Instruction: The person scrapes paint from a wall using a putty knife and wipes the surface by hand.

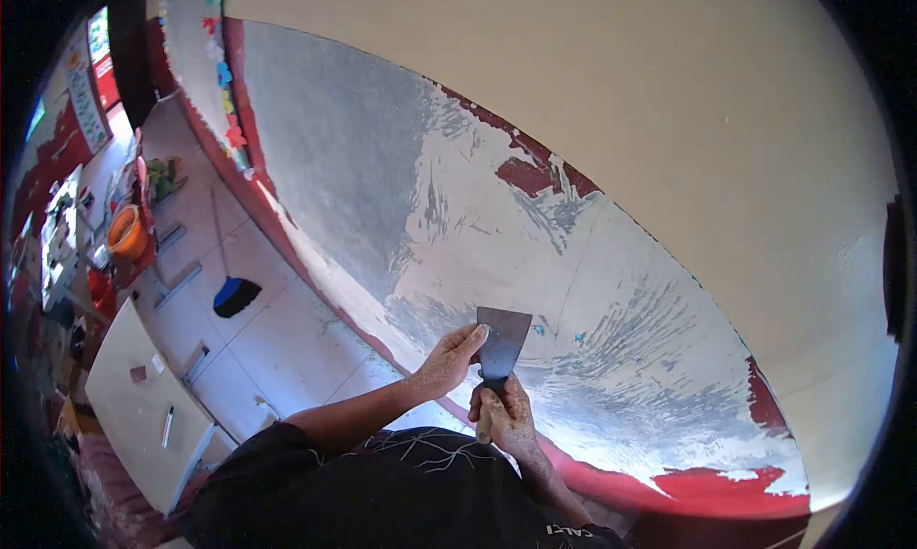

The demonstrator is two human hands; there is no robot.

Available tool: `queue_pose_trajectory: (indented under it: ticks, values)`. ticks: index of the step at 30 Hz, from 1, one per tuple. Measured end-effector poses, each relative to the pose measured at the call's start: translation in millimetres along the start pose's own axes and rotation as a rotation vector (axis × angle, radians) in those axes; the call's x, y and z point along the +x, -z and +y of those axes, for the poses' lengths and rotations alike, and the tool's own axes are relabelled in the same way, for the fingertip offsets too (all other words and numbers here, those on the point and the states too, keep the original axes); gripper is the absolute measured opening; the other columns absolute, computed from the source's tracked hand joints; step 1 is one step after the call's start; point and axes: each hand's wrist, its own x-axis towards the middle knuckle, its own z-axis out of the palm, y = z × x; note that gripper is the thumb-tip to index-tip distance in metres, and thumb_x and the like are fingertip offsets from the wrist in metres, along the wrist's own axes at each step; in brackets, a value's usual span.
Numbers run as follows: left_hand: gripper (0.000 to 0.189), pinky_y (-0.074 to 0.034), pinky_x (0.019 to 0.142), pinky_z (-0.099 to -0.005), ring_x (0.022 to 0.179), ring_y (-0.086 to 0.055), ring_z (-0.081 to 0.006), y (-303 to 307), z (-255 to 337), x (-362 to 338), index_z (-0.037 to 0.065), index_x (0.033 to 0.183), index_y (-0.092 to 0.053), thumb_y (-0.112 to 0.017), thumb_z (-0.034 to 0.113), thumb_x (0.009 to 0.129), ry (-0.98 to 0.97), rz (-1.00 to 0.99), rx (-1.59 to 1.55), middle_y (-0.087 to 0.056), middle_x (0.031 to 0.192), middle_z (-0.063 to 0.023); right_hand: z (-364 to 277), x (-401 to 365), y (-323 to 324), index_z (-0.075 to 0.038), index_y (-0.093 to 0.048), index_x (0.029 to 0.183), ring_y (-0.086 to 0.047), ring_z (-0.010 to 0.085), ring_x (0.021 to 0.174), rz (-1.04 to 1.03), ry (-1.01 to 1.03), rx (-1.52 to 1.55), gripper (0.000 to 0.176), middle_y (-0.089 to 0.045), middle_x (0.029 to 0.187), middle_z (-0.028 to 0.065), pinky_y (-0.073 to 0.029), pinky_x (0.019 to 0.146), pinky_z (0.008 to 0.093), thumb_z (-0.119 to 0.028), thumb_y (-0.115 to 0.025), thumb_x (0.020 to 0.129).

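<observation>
A scraper (504, 339) with a wide, flat metal blade is held upright in front of the chest. My right hand (504, 417) is wrapped round its handle below the blade. At the blade's left edge is my left hand (453, 361), its thumb and fingers pinching the metal. Behind them stands a wall (506, 253) with a patchy white and grey scraped area. Strips of red paint remain along its upper and lower edges.
A blue and black broom (236, 297) lies on the tiled floor (277, 329) at the left. Nearer is a pale table (143, 406) with a pen on it. An orange bucket (126, 232) and clutter stand farther back. Paper flowers (225, 74) hang on the wall.
</observation>
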Motion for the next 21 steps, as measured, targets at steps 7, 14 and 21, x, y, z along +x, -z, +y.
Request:
queue_pose_trajectory:
  ticks: [7,14,21]
  values:
    - [0.030,-0.042,0.052,-0.0210,0.064,-0.051,-0.0046,-24,42,15,0.009,0.095,-0.055,-0.042,0.036,0.098,0.005,0.056,-0.149,-0.056,0.079,0.0022,-4,-4,-33,-0.006,-0.036,0.126,-0.052,0.0111,0.053,0.092,0.115,0.039,0.033,-0.055,0.080,0.0098,-0.039,0.046,0.0229,-0.025,-0.037,0.099]
    - [0.038,-0.051,0.057,-0.0275,0.066,-0.060,-0.0135,-78,100,29,0.005,0.107,-0.049,-0.044,0.040,0.097,-0.055,-0.166,-0.206,-0.061,0.084,-0.0088,-53,13,-18,-0.004,-0.037,0.114,-0.047,0.0100,0.048,0.076,0.394,-0.100,0.025,-0.051,0.067,0.0072,-0.037,0.042,0.0222,-0.025,-0.034,0.100]
    - [0.038,-0.052,0.055,-0.0297,0.063,-0.062,-0.0163,-76,119,55,0.007,0.111,-0.050,-0.046,0.041,0.095,-0.110,-0.068,-0.056,-0.062,0.084,-0.0107,-74,37,-21,-0.001,-0.030,0.123,-0.043,0.0088,0.043,0.135,0.421,-0.138,0.029,-0.047,0.061,0.0046,-0.035,0.038,0.0202,-0.018,-0.034,0.100]
